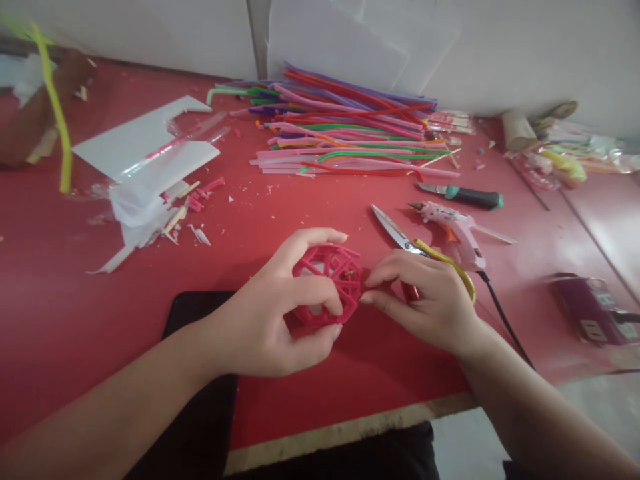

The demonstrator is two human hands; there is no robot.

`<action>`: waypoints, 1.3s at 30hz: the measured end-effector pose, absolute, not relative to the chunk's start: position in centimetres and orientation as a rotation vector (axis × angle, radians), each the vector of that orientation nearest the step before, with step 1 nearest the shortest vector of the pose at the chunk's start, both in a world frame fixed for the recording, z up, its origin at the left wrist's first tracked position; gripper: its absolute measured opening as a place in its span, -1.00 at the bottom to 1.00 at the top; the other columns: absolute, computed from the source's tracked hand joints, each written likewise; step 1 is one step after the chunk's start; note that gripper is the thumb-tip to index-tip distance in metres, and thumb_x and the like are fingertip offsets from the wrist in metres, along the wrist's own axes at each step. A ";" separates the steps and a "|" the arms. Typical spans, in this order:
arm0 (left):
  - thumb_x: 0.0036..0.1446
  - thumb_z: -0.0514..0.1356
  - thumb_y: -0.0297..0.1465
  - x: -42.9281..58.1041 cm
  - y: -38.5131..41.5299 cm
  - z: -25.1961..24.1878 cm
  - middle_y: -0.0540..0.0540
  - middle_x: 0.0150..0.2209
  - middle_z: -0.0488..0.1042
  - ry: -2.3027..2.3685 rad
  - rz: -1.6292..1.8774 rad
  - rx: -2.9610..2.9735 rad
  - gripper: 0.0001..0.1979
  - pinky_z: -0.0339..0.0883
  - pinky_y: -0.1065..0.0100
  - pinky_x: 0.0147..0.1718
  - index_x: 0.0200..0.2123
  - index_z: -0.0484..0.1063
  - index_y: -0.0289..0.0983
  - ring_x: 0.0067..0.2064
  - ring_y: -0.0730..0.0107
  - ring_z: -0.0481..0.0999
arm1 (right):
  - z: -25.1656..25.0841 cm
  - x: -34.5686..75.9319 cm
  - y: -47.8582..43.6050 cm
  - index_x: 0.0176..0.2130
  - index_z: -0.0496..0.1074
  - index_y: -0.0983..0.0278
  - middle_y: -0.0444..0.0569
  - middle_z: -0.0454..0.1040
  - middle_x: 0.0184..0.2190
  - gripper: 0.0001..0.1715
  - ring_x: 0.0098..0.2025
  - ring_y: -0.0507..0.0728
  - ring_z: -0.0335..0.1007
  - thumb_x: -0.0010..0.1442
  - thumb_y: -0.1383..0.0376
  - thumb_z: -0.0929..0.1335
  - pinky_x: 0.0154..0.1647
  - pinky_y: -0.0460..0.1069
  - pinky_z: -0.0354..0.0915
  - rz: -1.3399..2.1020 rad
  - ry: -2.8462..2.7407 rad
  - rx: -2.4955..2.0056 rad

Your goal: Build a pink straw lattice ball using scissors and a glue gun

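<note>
A round openwork ball of pink-red sticks is above the red table, near its front edge. Around its left side and front curl the fingers and thumb of my left hand, which holds it. Something pale shows inside the ball. My right hand is at the ball's right side, thumb and index finger pinched together at its edge; whatever lies between those fingertips is too small to make out. Scissors lie just behind my right hand, partly hidden by it, with a yellow stick across them.
Colourful sticks are piled at the back of the red table. A cutter knife and a pink glue gun with a cord lie at right. White sheets and scraps are at left, a black flat object below my left forearm.
</note>
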State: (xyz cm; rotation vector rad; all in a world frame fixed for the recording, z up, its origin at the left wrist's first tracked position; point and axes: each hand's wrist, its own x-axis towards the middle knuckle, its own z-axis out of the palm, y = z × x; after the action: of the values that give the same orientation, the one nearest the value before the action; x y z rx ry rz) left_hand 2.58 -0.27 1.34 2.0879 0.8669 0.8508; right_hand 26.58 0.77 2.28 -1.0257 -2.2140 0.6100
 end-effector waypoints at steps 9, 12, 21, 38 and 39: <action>0.02 0.25 -0.50 2.5 -0.2 1.4 -0.24 0.22 0.17 0.818 0.843 2.059 -0.82 0.38 0.12 0.15 -0.26 0.38 -0.23 0.31 0.02 0.24 | 1.6 26.7 1.0 -0.10 0.52 0.29 -0.03 0.57 -0.31 -0.80 -0.26 0.02 0.52 0.25 0.47 0.41 -0.25 -0.11 0.44 0.736 -2.193 -0.748; 0.04 0.25 -0.48 2.4 -0.3 1.4 -0.24 0.23 0.14 0.820 0.830 2.062 -0.84 0.37 0.14 0.14 -0.27 0.37 -0.22 0.31 0.06 0.25 | 1.5 26.8 1.0 -0.14 0.56 0.30 0.00 0.54 -0.30 -0.81 -0.27 0.02 0.53 0.26 0.48 0.39 -0.25 -0.11 0.45 0.750 -2.211 -0.744; 0.04 0.26 -0.39 2.4 -0.3 1.7 -0.26 0.25 0.24 0.982 0.815 2.199 -0.63 -0.11 -0.34 0.33 -0.08 0.25 -0.17 0.36 -0.08 0.18 | 1.7 26.7 0.9 -0.17 0.55 0.31 -0.03 0.56 -0.31 -0.82 -0.24 0.01 0.53 0.27 0.49 0.36 -0.19 -0.11 0.47 0.707 -2.243 -0.761; -0.03 0.40 -0.28 3.3 0.0 0.3 -0.27 0.16 0.37 1.258 0.983 2.000 -0.25 0.42 -0.11 0.13 0.19 0.14 -0.18 0.16 -0.06 0.47 | 1.7 25.3 -0.2 -0.12 0.54 0.39 0.02 0.56 -0.29 -0.78 -0.23 0.04 0.48 0.24 0.53 0.36 -0.17 -0.05 0.43 0.519 -2.241 -0.832; -0.03 0.39 -0.28 3.3 -0.1 0.4 -0.26 0.17 0.37 1.263 0.968 1.980 -0.24 0.43 -0.11 0.13 0.19 0.14 -0.18 0.16 -0.06 0.47 | 1.7 25.4 -0.2 -0.11 0.53 0.39 0.03 0.56 -0.28 -0.76 -0.22 0.05 0.47 0.24 0.54 0.35 -0.17 -0.04 0.43 0.528 -2.248 -0.826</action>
State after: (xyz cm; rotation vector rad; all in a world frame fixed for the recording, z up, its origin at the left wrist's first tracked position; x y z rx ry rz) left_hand 3.32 -0.05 0.37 1.9802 1.2634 0.9676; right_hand 25.36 -0.21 1.70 -0.8263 -2.2477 0.5277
